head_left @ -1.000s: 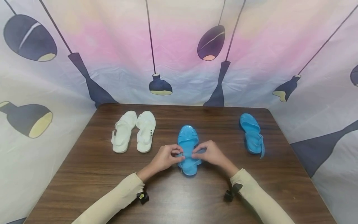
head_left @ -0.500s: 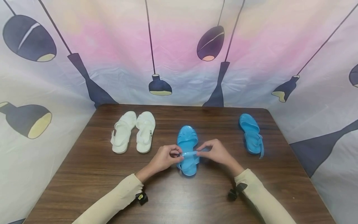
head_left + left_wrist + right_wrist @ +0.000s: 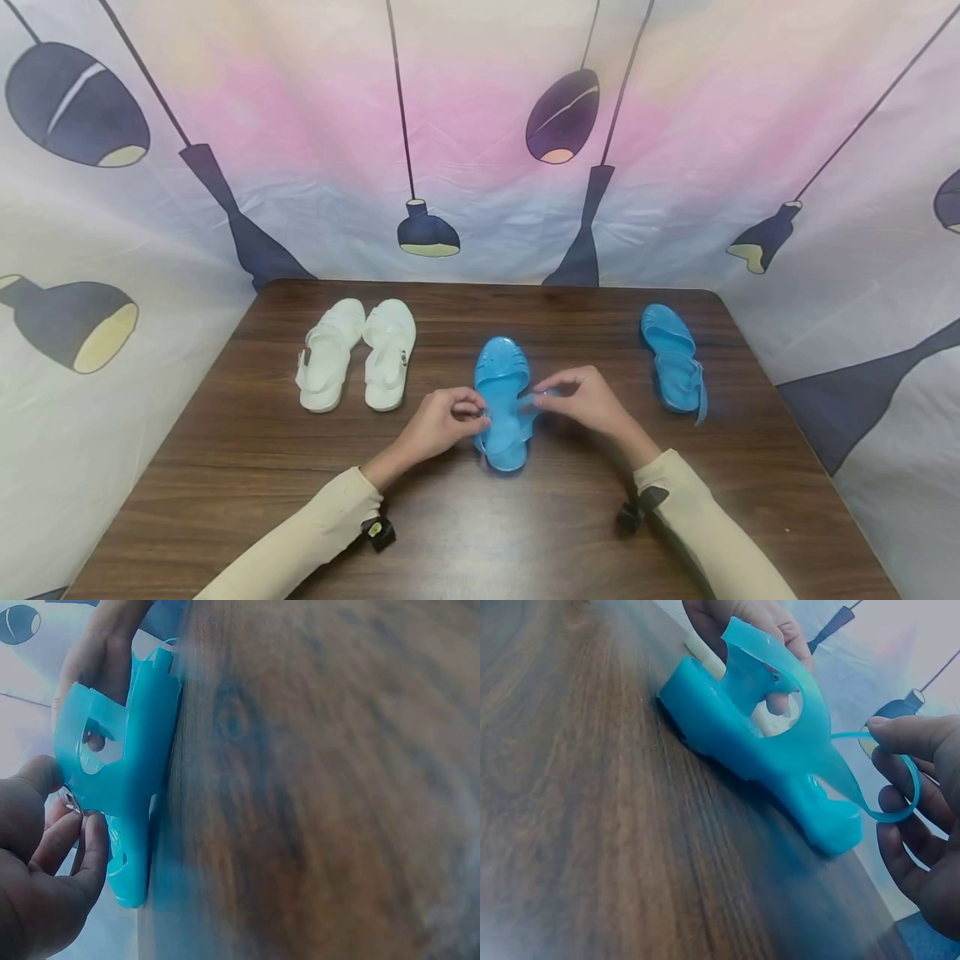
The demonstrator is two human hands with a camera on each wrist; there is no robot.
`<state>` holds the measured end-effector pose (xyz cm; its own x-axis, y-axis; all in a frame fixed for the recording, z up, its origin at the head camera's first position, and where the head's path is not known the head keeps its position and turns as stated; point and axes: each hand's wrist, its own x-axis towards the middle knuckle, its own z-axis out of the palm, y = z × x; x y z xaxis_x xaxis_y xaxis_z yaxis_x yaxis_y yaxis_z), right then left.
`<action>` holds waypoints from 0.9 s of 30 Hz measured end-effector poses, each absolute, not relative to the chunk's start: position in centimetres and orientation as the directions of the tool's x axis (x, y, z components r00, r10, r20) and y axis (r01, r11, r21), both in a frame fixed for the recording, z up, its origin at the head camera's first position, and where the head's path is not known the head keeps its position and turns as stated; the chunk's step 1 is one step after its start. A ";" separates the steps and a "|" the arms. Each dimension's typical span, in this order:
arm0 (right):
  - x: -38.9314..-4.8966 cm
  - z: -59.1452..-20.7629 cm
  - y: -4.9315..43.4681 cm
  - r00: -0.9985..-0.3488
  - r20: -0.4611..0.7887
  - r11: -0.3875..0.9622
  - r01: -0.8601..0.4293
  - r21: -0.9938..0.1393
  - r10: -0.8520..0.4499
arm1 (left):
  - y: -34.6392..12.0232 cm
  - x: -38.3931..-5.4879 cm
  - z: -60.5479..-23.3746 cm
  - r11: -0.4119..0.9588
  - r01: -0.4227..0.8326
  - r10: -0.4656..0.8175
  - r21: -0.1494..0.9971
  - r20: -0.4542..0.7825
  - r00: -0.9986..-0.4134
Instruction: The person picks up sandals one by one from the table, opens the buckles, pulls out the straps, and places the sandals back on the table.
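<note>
A blue jelly sandal (image 3: 502, 367) stands on the table, its toe pointing away. On its left side my left hand (image 3: 446, 423) pinches the small metal buckle (image 3: 69, 799) between thumb and fingers. My right hand (image 3: 588, 404) is on the other side, pinching the sandal's thin ankle strap (image 3: 890, 818). In the right wrist view the strap bends into a loop at the thumb and fingers. Strap and buckle are apart, and the sandal's insole shows between the hands.
A second blue sandal (image 3: 675, 358) lies at the back right, strap loose. Two white sandals (image 3: 327, 367) stand side by side at the back left. A printed cloth (image 3: 495, 108) hangs behind the wooden table (image 3: 480, 533).
Half a second ago the strap stretched across the sandal towards the buckle. Now my right hand has drawn back right, taking the strap off the buckle side. My left hand has stayed in place.
</note>
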<state>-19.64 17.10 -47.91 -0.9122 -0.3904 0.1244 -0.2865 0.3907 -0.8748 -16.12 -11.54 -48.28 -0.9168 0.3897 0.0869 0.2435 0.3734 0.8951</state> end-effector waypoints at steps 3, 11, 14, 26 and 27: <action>-20.0 -47.5 16.4 -0.911 0.142 0.399 -0.304 -0.865 -0.387 | -11.5 -16.0 -48.2 0.371 0.239 0.379 0.897 0.089 -0.921; -21.4 -46.4 13.7 -0.903 0.224 0.398 -0.369 -0.840 -0.366 | -11.3 -15.8 -48.5 0.351 0.249 0.354 0.903 0.118 -0.928; -21.7 -46.2 12.6 -0.904 0.233 0.407 -0.376 -0.832 -0.358 | -11.3 -15.8 -48.6 0.352 0.245 0.352 0.904 0.115 -0.929; -22.1 -46.9 10.1 -0.887 0.247 0.494 -0.428 -0.757 -0.390 | -11.4 -15.8 -48.4 0.347 0.227 0.353 0.910 0.098 -0.931; -22.1 -46.9 10.0 -0.886 0.248 0.501 -0.432 -0.750 -0.392 | -11.4 -15.8 -48.3 0.347 0.226 0.352 0.910 0.096 -0.931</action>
